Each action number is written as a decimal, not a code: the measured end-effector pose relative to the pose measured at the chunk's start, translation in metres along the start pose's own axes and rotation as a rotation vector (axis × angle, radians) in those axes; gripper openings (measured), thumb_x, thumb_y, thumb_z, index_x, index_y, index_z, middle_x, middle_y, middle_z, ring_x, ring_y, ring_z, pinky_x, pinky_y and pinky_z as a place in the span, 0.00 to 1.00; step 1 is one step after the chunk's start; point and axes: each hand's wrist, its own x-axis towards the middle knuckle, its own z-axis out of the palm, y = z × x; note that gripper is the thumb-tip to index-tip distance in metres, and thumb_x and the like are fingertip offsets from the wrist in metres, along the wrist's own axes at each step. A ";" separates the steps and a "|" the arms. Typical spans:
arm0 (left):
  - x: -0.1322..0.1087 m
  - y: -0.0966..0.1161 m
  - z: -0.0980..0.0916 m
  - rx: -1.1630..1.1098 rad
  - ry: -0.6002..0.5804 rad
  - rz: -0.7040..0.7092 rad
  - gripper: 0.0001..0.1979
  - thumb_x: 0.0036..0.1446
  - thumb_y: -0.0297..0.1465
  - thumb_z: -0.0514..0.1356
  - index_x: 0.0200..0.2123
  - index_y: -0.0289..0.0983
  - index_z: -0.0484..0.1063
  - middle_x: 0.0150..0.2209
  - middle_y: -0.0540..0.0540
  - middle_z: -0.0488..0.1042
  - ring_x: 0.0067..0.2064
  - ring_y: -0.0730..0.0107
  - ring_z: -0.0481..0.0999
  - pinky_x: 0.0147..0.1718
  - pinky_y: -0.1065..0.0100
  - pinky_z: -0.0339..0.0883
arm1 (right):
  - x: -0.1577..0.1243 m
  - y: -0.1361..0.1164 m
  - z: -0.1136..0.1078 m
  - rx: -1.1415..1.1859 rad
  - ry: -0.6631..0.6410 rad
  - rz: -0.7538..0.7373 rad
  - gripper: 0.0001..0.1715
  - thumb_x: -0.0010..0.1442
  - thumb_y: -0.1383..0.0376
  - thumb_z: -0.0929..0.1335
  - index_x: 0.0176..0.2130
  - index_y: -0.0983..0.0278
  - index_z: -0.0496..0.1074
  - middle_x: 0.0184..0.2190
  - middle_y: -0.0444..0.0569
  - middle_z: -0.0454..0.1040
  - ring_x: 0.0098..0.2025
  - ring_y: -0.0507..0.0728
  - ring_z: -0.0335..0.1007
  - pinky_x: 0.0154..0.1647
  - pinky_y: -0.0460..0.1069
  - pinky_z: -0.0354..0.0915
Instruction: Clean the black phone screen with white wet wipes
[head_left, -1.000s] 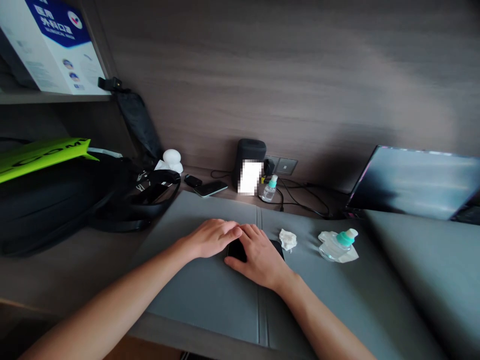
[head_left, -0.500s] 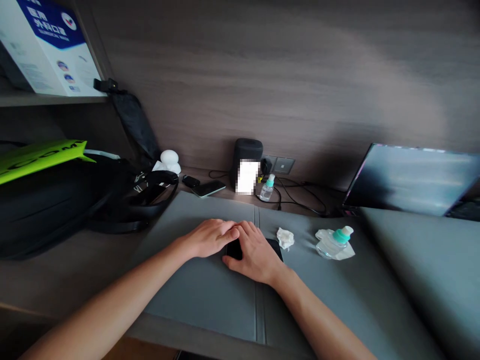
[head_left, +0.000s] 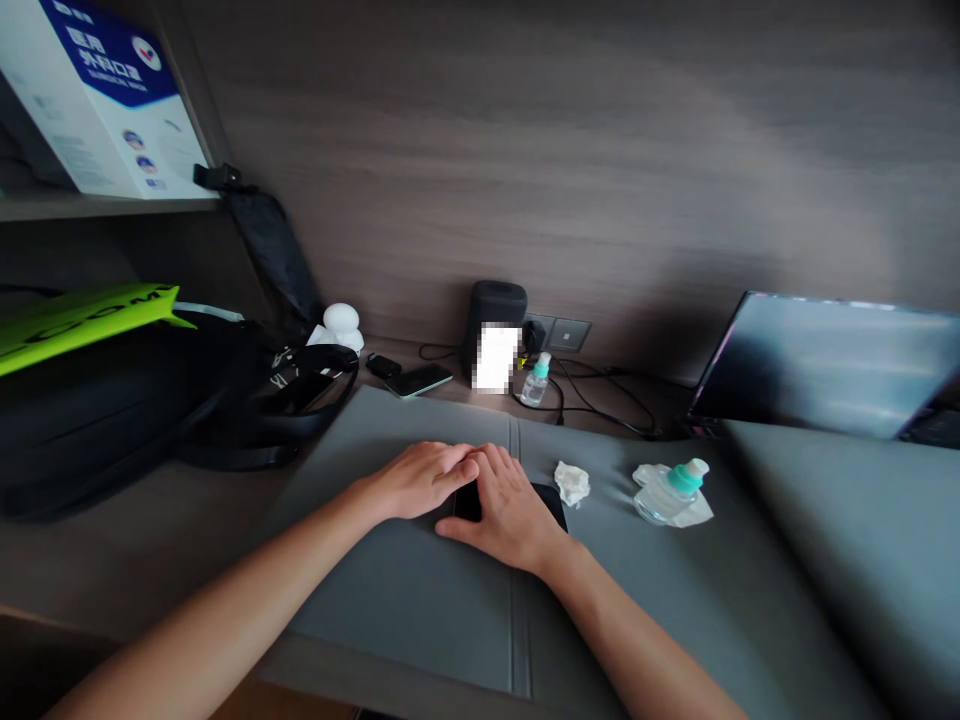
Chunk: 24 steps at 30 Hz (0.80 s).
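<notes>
A flat black phone-like device (head_left: 553,498) lies on the grey desk mat (head_left: 405,610), largely covered by my hands. My right hand (head_left: 514,515) rests flat across it, fingers stretched toward the wall and the thumb spread to the left over its near edge. From the left comes my left hand (head_left: 424,482), laid at the device's far left side. Its fingers reach right, and the tips are partly hidden behind my right hand. The left thumb touches or nearly touches the right hand's fingers. Just right of the device sits a crumpled white tissue (head_left: 572,484).
Right of the tissue, a pump bottle (head_left: 667,490) stands with white paper. Along the wall are a smaller bottle (head_left: 535,380), a black speaker-like cylinder (head_left: 499,300), cables and a phone (head_left: 420,380). A black bag (head_left: 112,420) fills the left; a laptop (head_left: 817,365) stands right.
My right thumb has spread slightly further left. Both hands otherwise keep their place on the device. The whole view has shifted slightly.
</notes>
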 end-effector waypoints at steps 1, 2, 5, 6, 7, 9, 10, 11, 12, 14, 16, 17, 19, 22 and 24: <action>0.000 0.000 0.000 -0.001 -0.001 0.004 0.42 0.63 0.58 0.31 0.57 0.36 0.67 0.52 0.37 0.76 0.54 0.50 0.74 0.49 0.57 0.65 | 0.000 0.000 0.000 0.004 0.003 0.001 0.36 0.53 0.44 0.73 0.49 0.65 0.65 0.43 0.55 0.68 0.45 0.65 0.65 0.48 0.63 0.66; 0.000 0.000 0.000 -0.003 -0.002 0.009 0.42 0.63 0.58 0.31 0.58 0.36 0.67 0.52 0.37 0.76 0.54 0.50 0.74 0.49 0.57 0.65 | 0.000 0.000 0.000 0.008 0.008 0.001 0.36 0.53 0.44 0.73 0.49 0.65 0.65 0.43 0.55 0.68 0.45 0.65 0.65 0.47 0.63 0.66; 0.000 0.001 -0.002 -0.006 -0.002 0.031 0.42 0.64 0.58 0.32 0.60 0.36 0.65 0.52 0.37 0.76 0.54 0.50 0.74 0.50 0.57 0.65 | 0.001 0.001 -0.001 0.023 0.014 0.007 0.34 0.53 0.45 0.73 0.47 0.65 0.65 0.42 0.54 0.68 0.45 0.65 0.65 0.47 0.63 0.66; 0.000 0.002 -0.002 -0.005 -0.003 0.035 0.41 0.64 0.58 0.33 0.60 0.36 0.65 0.52 0.37 0.76 0.53 0.51 0.75 0.50 0.57 0.65 | 0.001 0.000 -0.002 0.028 0.014 0.009 0.33 0.53 0.45 0.73 0.47 0.64 0.65 0.42 0.54 0.68 0.45 0.64 0.65 0.47 0.62 0.66; 0.000 0.002 -0.002 -0.003 -0.005 0.033 0.41 0.64 0.58 0.33 0.59 0.36 0.66 0.51 0.37 0.76 0.53 0.51 0.75 0.50 0.57 0.65 | 0.001 0.000 -0.002 0.031 0.012 0.009 0.33 0.53 0.45 0.72 0.46 0.64 0.65 0.42 0.54 0.68 0.45 0.64 0.65 0.47 0.62 0.66; 0.000 0.003 -0.003 0.001 -0.010 0.017 0.41 0.64 0.58 0.32 0.58 0.37 0.66 0.51 0.37 0.77 0.53 0.52 0.75 0.49 0.57 0.65 | 0.000 0.000 -0.004 0.031 0.006 0.003 0.33 0.54 0.44 0.72 0.47 0.64 0.65 0.43 0.55 0.68 0.45 0.64 0.65 0.47 0.62 0.66; 0.000 0.003 -0.003 -0.001 -0.015 0.009 0.41 0.64 0.58 0.32 0.59 0.37 0.66 0.51 0.37 0.76 0.53 0.51 0.75 0.49 0.57 0.65 | 0.000 -0.001 -0.004 0.027 0.003 -0.002 0.34 0.54 0.44 0.72 0.48 0.64 0.66 0.44 0.55 0.68 0.45 0.64 0.65 0.47 0.62 0.66; 0.000 0.003 -0.003 -0.005 -0.017 0.001 0.41 0.64 0.58 0.32 0.59 0.37 0.66 0.52 0.37 0.76 0.54 0.51 0.74 0.50 0.57 0.65 | 0.000 -0.001 -0.004 0.023 0.000 -0.006 0.35 0.54 0.44 0.72 0.49 0.64 0.66 0.44 0.55 0.68 0.45 0.64 0.65 0.47 0.62 0.66; 0.000 0.003 -0.004 -0.009 -0.020 -0.002 0.41 0.64 0.58 0.32 0.59 0.37 0.65 0.52 0.37 0.76 0.54 0.51 0.74 0.50 0.56 0.65 | 0.000 -0.001 -0.005 0.019 -0.002 -0.009 0.35 0.54 0.43 0.72 0.50 0.64 0.66 0.44 0.55 0.68 0.45 0.64 0.65 0.47 0.62 0.66; 0.000 0.004 -0.004 -0.005 -0.022 -0.003 0.40 0.64 0.58 0.32 0.59 0.37 0.66 0.53 0.37 0.75 0.54 0.50 0.74 0.49 0.56 0.65 | 0.000 -0.001 -0.005 0.018 -0.006 -0.011 0.36 0.53 0.43 0.72 0.50 0.64 0.66 0.44 0.55 0.68 0.45 0.64 0.64 0.46 0.61 0.66; 0.000 0.005 -0.005 0.006 -0.017 -0.003 0.39 0.65 0.57 0.32 0.57 0.37 0.67 0.52 0.37 0.75 0.54 0.50 0.74 0.49 0.55 0.66 | 0.000 -0.001 -0.004 0.020 -0.013 -0.014 0.36 0.53 0.43 0.72 0.50 0.63 0.67 0.44 0.54 0.68 0.44 0.64 0.64 0.46 0.61 0.66; 0.000 0.006 -0.005 0.011 -0.014 -0.003 0.39 0.65 0.56 0.33 0.57 0.37 0.68 0.52 0.37 0.76 0.53 0.50 0.74 0.49 0.55 0.66 | 0.000 -0.001 -0.004 0.019 -0.015 -0.014 0.36 0.53 0.43 0.72 0.50 0.63 0.67 0.44 0.54 0.69 0.44 0.64 0.64 0.46 0.61 0.66; 0.000 0.007 -0.006 0.015 -0.012 -0.002 0.37 0.67 0.55 0.33 0.55 0.37 0.69 0.52 0.38 0.76 0.53 0.52 0.74 0.49 0.56 0.66 | 0.000 -0.002 -0.004 0.011 -0.018 -0.016 0.37 0.52 0.42 0.72 0.50 0.64 0.67 0.45 0.55 0.69 0.45 0.65 0.64 0.46 0.61 0.65; 0.001 0.007 -0.006 0.003 -0.012 0.010 0.36 0.67 0.54 0.34 0.54 0.37 0.69 0.51 0.39 0.77 0.52 0.54 0.75 0.50 0.57 0.66 | 0.000 -0.002 -0.004 -0.003 -0.016 -0.016 0.38 0.52 0.41 0.72 0.50 0.65 0.67 0.45 0.55 0.69 0.45 0.65 0.64 0.47 0.61 0.65; 0.002 0.006 -0.005 -0.010 -0.008 0.026 0.35 0.67 0.54 0.34 0.55 0.38 0.69 0.50 0.39 0.77 0.52 0.54 0.75 0.49 0.58 0.66 | 0.000 -0.001 -0.004 -0.006 -0.013 -0.019 0.38 0.52 0.41 0.72 0.50 0.65 0.67 0.45 0.55 0.69 0.45 0.65 0.65 0.47 0.61 0.66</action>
